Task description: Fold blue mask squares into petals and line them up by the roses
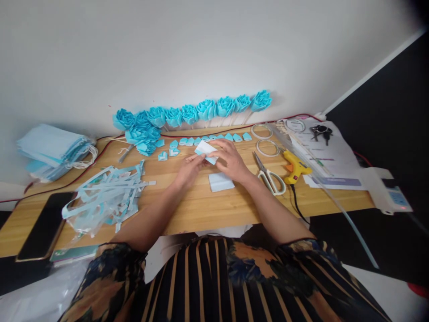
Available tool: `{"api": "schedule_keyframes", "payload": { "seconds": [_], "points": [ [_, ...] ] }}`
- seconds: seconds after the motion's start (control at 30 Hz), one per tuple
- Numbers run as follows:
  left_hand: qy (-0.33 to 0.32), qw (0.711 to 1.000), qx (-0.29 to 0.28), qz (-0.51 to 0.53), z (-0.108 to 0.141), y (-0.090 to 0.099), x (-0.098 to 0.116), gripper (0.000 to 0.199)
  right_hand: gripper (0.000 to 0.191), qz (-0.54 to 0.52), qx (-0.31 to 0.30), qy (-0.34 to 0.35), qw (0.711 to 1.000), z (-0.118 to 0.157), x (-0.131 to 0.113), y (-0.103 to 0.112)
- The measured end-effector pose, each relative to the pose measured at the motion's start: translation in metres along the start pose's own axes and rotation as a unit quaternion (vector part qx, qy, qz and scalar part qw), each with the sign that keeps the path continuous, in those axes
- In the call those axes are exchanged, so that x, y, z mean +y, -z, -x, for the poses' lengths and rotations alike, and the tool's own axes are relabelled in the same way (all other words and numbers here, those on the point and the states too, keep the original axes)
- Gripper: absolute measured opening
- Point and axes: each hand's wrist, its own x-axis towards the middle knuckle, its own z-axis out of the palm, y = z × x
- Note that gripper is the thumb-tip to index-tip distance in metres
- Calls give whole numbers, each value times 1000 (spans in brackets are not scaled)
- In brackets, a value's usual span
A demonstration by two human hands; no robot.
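Between my two hands, above the middle of the desk, is a small pale blue-and-white fabric piece (205, 151). My left hand (191, 168) pinches its lower left edge with thumb and fingers. On its right side, my right hand (231, 160) grips the same piece, fingers curled over the far edge. Just below my hands lies a stack of pale cut pieces (221, 182). Behind my hands runs a row of small folded blue petals (190, 141), partly hidden by my right hand. Two more folded petals (174, 152) with white marks sit left of the held piece.
Several blue fabric flowers (206, 109) line the wall. To the right are scissors (268, 176), a yellow glue gun (295, 167), tape rolls (268, 147), keys (321, 133) and a power strip (385, 190). Leftward lie scrap strips (107, 197), a phone (45, 226) and stacked masks (55, 147).
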Motion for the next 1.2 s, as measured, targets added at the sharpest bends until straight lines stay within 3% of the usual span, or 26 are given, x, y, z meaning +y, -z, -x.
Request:
{"api": "schedule_keyframes", "payload": {
  "seconds": [0.23,0.43,0.77,1.1,1.2],
  "points": [
    [0,1000,7,-27,-1,2,-3,24,34,-4,16,28,999,1,3,0],
    [-2,999,13,-36,-1,0,-3,27,6,-82,29,-75,993,0,0,0],
    [-10,996,-9,-84,-3,6,-10,28,15,-222,52,-245,942,2,-6,-2],
    [-11,994,-14,-109,-2,7,-12,28,17,-260,71,-273,923,2,-5,-4],
    [-10,994,-9,-104,0,5,-10,29,32,-290,63,-273,915,1,-4,-5]
  ]
}}
